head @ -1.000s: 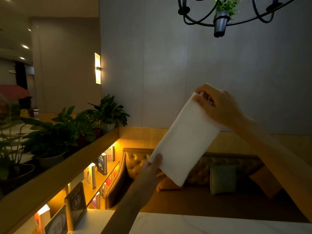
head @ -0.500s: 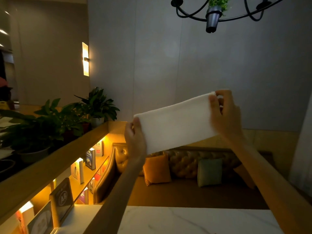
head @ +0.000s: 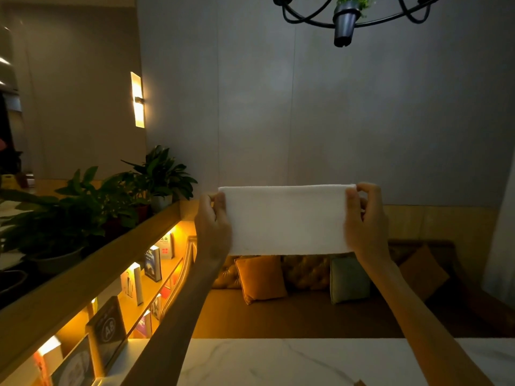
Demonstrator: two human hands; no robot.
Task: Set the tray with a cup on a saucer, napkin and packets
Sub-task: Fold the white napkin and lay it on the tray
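Note:
A white napkin [head: 287, 220] hangs flat and level in the air, stretched out as a wide rectangle at arm's length in front of the grey wall. My left hand [head: 213, 227] pinches its left edge near the top corner. On the opposite edge, my right hand [head: 365, 221] pinches the top right corner. Tray, cup, saucer and packets are out of view.
A white marble tabletop [head: 278, 360] runs along the bottom of the view. A card stand marked A8 [head: 107, 330] leans at its left end. Potted plants [head: 117, 201] line a wooden ledge on the left. A sofa with cushions [head: 262, 277] lies beyond the table.
The napkin has swung from a steep diagonal to level. My left hand rose from its lower corner to its left top edge, and both hands have drawn it out straight.

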